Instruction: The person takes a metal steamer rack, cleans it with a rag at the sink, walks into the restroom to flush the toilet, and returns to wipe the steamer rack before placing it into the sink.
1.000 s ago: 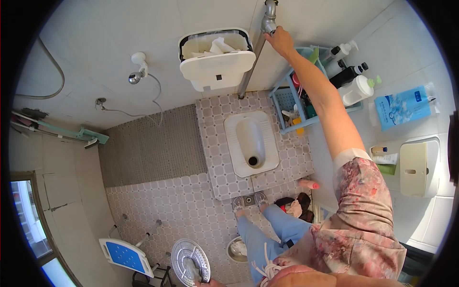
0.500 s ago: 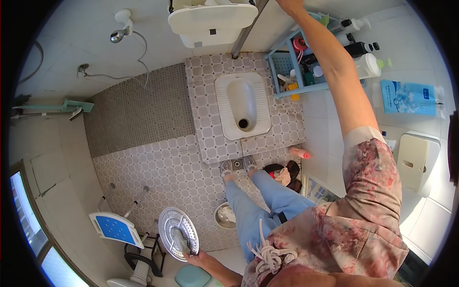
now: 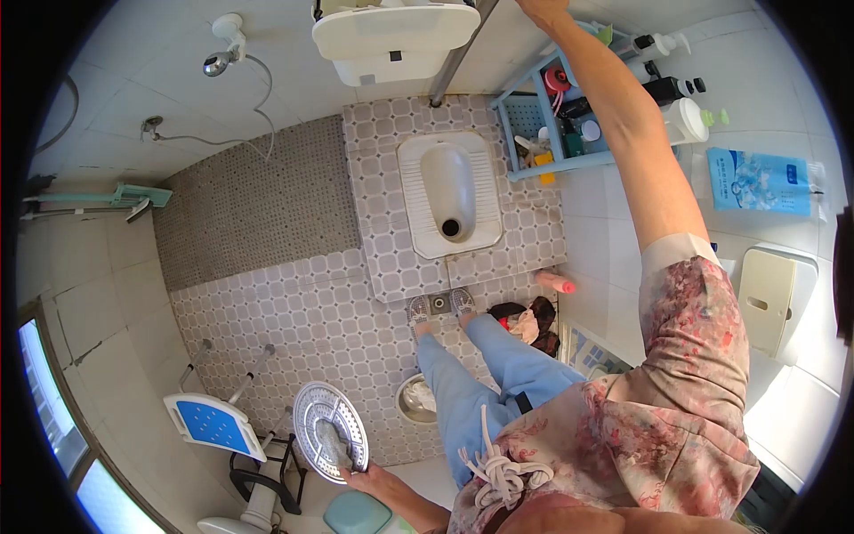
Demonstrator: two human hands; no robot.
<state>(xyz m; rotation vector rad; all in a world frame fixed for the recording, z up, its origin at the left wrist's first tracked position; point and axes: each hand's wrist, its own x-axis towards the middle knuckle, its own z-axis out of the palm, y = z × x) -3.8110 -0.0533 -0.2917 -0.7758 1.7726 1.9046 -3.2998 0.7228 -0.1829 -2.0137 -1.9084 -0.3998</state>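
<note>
At the lower left, my left hand (image 3: 366,479) grips the edge of a round metal steamer rack (image 3: 313,418), perforated with rings of small holes. The rack is tilted, its face toward the camera, with a raised, crumpled-looking grey piece (image 3: 334,443) near its middle that I cannot make out. My right arm stretches up over a blue shelf rack, and my right hand (image 3: 544,9) is partly cut off by the top edge of the view. Its fingers are hidden, so what it touches does not show.
A squat toilet (image 3: 449,196) sits on a raised tiled step. The blue shelf (image 3: 569,165) holds several bottles. A basin (image 3: 411,400) and dark clothes (image 3: 538,325) lie near my feet. A blue-seated shower chair (image 3: 213,423) stands left; a white lidded box (image 3: 396,40) hangs above.
Almost nothing differs. The whole view has shifted very slightly; my left hand still holds the steamer rack and my right arm stays stretched upward.
</note>
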